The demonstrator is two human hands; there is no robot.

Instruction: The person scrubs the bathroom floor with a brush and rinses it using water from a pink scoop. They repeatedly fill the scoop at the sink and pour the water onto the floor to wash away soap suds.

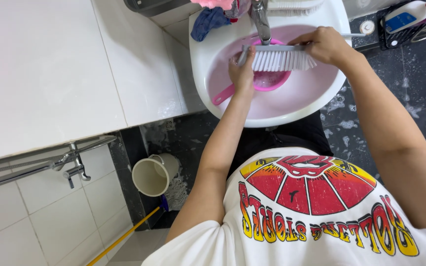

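- Here the right hand (pixel 325 45) grips the scrubbing brush (pixel 281 58) by its back, bristles down, over the white basin (pixel 272 111)
- the left hand (pixel 242 69) closes on the brush's other end
- a pink strainer (pixel 267 79) lies beneath, under the tap (pixel 260 19)

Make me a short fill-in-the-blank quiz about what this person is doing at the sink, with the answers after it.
1. The right hand holds a white scrubbing ____ over the sink.
2. Under the left hand lies a scoop coloured ____.
3. On the sink's back rim lies a crumpled cloth coloured ____.
4. On the floor stands a cream bucket beside a mop with a ____ handle.

Answers: brush; pink; blue; yellow
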